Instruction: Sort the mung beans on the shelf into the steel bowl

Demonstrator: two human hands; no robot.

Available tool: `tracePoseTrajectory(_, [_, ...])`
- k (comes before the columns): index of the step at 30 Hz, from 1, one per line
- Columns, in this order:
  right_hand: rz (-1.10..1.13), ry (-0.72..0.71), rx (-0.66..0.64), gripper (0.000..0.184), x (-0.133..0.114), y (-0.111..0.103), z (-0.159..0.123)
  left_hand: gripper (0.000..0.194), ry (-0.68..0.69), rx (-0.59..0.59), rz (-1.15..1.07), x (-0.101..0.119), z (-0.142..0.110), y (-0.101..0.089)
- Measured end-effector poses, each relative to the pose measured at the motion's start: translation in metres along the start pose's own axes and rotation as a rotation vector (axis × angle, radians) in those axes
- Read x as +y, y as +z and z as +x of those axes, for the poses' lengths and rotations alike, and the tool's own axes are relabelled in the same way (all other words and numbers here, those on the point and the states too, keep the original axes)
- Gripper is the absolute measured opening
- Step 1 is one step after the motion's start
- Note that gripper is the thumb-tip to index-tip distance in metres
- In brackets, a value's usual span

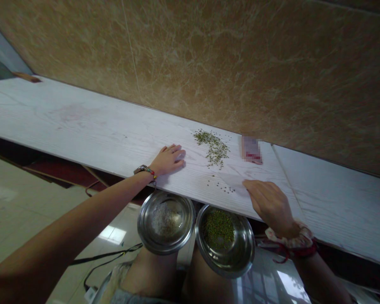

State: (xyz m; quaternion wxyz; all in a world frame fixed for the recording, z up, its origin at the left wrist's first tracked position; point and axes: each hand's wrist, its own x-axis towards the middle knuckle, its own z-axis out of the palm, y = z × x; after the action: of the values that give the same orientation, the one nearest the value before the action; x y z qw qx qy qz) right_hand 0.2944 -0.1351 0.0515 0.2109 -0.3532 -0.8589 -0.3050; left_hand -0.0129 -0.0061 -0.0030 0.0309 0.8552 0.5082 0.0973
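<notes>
My left hand [168,160] lies flat on the white wooden board, fingers spread, left of a loose patch of mung beans [218,148]. Between thumb and fingers, my right hand [269,202] pinches a thin, pale, see-through card [232,180], its far edge low on the board. A few stray beans [227,189] lie just beside that card. Below the board's front edge, a steel bowl [247,257] with many mung beans rests over my right leg. A second steel bowl [142,230], over my left leg, has whitish grains in it, perhaps rice.
The long white board [120,122] runs along a brown marbled wall [209,63]. A small blurred packet or card [251,148] lies against the wall, right of the beans. A brown piece [27,77] sits at the far left end. Black cables [107,255] trail below on the left.
</notes>
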Motion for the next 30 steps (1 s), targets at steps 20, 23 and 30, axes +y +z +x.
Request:
tracePoseTrajectory(20, [-0.073,0.019,-0.026,0.024,0.002,0.008,0.004,0.046,-0.003,0.002,-0.004,0.000,-0.001,0.001])
tracePoseTrajectory(23, [-0.054,0.059,0.006,0.025,0.002,0.007,0.000,0.045,-0.001,0.008,-0.005,-0.001,-0.001,0.002])
tracePoseTrajectory(30, [0.045,0.024,0.022,0.025,-0.008,0.004,0.010,0.046,-0.008,0.005,0.002,0.001,0.000,0.001])
